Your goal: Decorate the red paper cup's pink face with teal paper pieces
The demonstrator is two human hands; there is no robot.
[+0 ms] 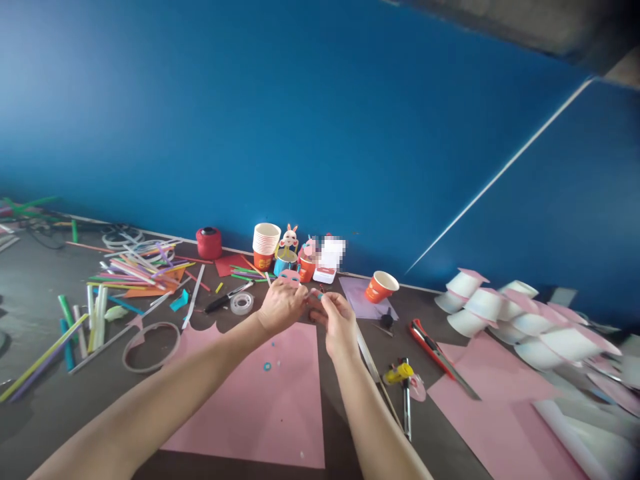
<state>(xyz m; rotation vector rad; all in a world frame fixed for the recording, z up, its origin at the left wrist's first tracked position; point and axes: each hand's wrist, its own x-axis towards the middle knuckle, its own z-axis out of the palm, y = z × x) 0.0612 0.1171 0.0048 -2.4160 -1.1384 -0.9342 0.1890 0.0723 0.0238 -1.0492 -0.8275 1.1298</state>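
Observation:
My left hand [281, 308] is closed above the far part of a pink paper sheet [280, 413], its back towards me. At its fingers shows a pink paper cutout [290, 275] with blue oval shapes, partly hidden by the hand. My right hand [338, 321] is close beside it, thumb and fingertips pinched on a small blue piece [316, 293] whose kind is too small to tell. A little blue ring [267, 367] and a few tiny scraps lie on the pink sheet below.
Straws [135, 267], tape rolls [242, 303] and a red twine spool [209, 243] lie left. Stacked paper cups [266, 240] and a decorated rabbit cup [287, 260] stand behind. An orange cup [383, 287], red box cutter [440, 357] and white cup assemblies [480, 310] are right.

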